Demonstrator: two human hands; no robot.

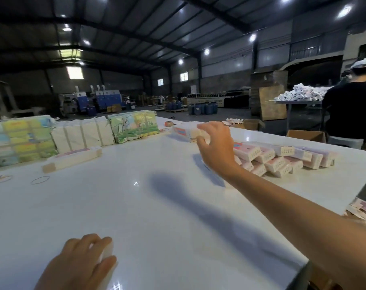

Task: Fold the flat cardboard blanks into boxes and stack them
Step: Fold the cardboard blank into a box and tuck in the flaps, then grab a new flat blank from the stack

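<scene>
Two hands are seen: the right hand [216, 147] is spread loosely just before a blank stack [188, 131]; folded boxes [282, 159] lie beside it. Something white is gripped by the left hand [83, 262] on the white table [157, 206].

The white table [157, 206] is smooth and glossy, mirroring the ceiling lamps. The folded boxes [282, 160] are matt printed cardboard. The strapped bundles of blanks [83, 135] look like plain, dull paperboard.

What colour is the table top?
Glossy white table top, seen in the head view.
</scene>
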